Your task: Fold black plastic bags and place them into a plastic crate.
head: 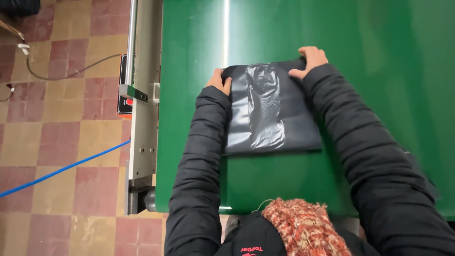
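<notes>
A flat stack of black plastic bags (270,111) lies on a green conveyor belt (199,57). My left hand (219,81) grips the stack's far left corner, fingers curled over the edge. At the far right corner my right hand (309,59) pinches the top edge. Both arms wear black puffy sleeves and reach forward over the belt. The stack's surface is wrinkled and shiny in the middle.
A grey metal side frame (142,118) with a red button box (125,102) runs along the belt's left edge. Beyond it lies a red and tan tiled floor (61,142) with a blue hose (61,169) and a black cable (71,71). A red knitted scarf (303,227) hangs below.
</notes>
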